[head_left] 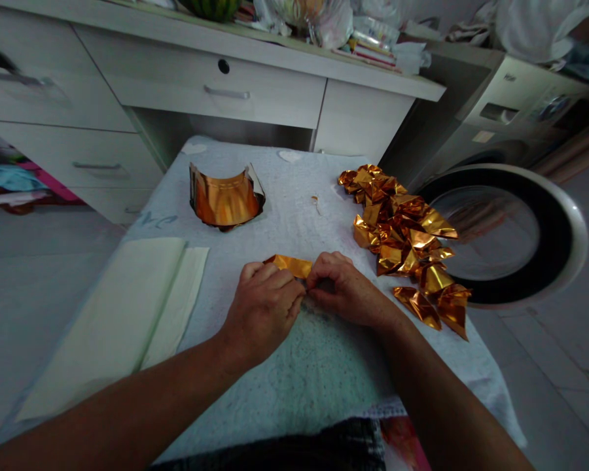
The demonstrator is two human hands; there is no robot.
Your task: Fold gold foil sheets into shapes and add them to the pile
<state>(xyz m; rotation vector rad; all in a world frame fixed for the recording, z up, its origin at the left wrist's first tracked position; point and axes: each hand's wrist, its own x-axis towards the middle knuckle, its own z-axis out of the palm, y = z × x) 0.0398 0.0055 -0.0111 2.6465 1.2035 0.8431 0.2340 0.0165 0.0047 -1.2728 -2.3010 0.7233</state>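
Note:
Between my two hands is a piece of gold foil paper [290, 265], partly covered by my fingers. My left hand [267, 307] is closed on its left and near side, knuckles up. From the right, my right hand [346, 288] pinches the foil's other end, thumb and fingertips together. Both hands almost meet just above the cloth-covered table [299, 366]. A heap of folded gold foil pieces [402, 229] lies to the right. Farther back on the left stands a curved stack of gold foil sheets [226, 199], its ends bent upward.
Pale paper sheets [108, 307] lie along the table's left side. A tiny scrap [315, 203] rests near the middle. Behind is a white drawer cabinet [226, 91] with bags and a watermelon [211, 8] on top. The open washing machine door [559, 242] borders the right edge.

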